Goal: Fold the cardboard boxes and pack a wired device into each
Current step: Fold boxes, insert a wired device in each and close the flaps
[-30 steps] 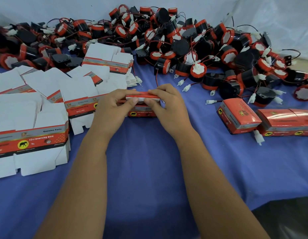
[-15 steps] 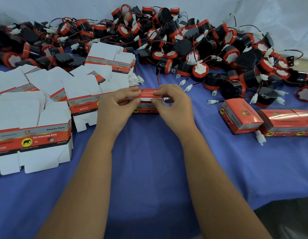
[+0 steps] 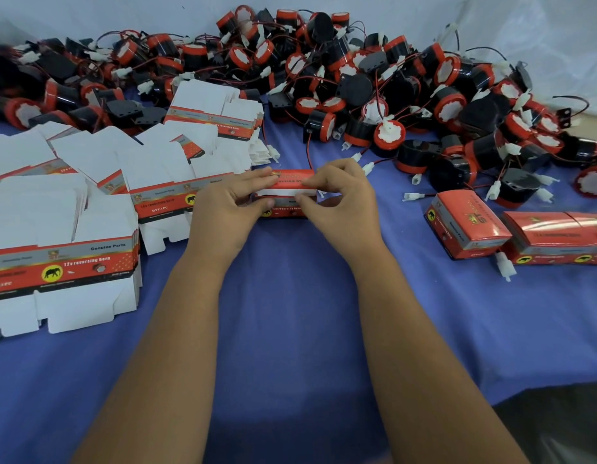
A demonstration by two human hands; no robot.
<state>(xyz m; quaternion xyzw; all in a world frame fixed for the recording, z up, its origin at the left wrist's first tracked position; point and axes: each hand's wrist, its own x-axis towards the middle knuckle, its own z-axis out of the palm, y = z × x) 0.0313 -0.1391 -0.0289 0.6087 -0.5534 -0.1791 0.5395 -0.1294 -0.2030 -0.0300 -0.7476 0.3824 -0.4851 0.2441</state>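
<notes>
Red box sits on the blue cloth at mid-table, between both hands, lid flap half down with its white tuck edge showing. Left hand grips the box's left end, fingertips on the lid's top. Right hand pinches the lid and tuck flap at the right end, fingers curled.

Step in hand looks like closing the lid. To do it well: keep the base pinned flat, feed the tuck flap inside the front wall evenly from both corners, check no wire or plug gets caught in the seam. Can't tell whether a device is already inside.

Materials: thin glossy printed card, white inside, creases easily, so press on the folds, not the panels.

Left of the box: stacks of flat box blanks, fanned and uneven. Behind: a big heap of horn units, round black bodies with red rims, thin red-black leads, white plugs, tangled. Right: closed boxes lying near the heap, a loose white plug just beside them.
</notes>
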